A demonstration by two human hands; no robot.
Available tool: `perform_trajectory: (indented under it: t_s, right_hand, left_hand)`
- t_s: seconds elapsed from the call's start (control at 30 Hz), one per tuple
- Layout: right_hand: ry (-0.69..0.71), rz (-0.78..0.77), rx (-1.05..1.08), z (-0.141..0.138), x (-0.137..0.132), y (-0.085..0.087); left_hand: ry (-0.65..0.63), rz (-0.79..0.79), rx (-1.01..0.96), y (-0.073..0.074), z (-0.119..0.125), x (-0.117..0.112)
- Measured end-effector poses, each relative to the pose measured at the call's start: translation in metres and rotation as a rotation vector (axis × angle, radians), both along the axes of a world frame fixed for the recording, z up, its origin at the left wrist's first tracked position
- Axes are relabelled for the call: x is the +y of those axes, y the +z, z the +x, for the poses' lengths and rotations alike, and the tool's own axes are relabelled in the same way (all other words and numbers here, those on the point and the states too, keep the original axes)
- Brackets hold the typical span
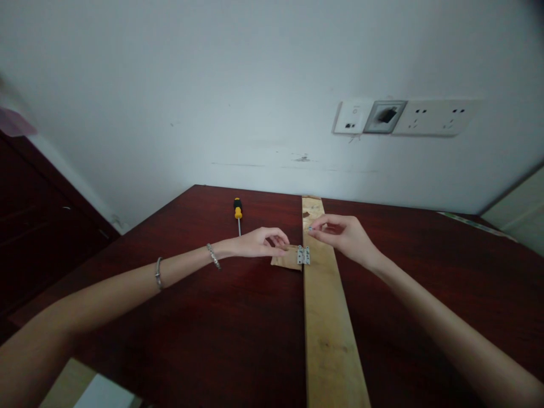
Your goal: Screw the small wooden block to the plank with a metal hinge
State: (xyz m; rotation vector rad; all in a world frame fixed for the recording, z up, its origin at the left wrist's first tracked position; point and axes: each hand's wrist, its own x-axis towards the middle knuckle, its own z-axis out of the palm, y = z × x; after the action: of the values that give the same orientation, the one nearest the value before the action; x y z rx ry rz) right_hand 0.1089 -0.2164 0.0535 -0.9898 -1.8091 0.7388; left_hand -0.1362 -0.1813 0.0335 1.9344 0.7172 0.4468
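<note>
A long pale wooden board [327, 317] lies lengthwise on the dark red table. Against its left side is a small wooden piece [289, 259], and a silver hinge [303, 255] spans the seam between the two. My left hand [261, 242] is over the small piece, fingers curved and apart from the thumb; whether the fingertips touch the wood I cannot tell. Above the board, beyond the hinge, my right hand [342, 235] pinches a small silver metal piece [310, 229] between thumb and forefinger. It is too small to make out its exact kind.
A yellow and black screwdriver [238, 211] lies on the table [212, 328] beyond my left hand. Behind the table rises a white wall with a row of sockets [429, 118]. At the lower left is a white box-like object [104, 392]. A patterned strip [476, 222] lies at the far right.
</note>
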Motion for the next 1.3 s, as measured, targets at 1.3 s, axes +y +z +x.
perform_trajectory:
  t_s: [1.3]
  right_hand:
    - [-0.027, -0.043, -0.184, 0.0, 0.014, -0.084]
  left_hand:
    - [-0.085, 0.553, 0.347, -0.046, 0.03, 0.011]
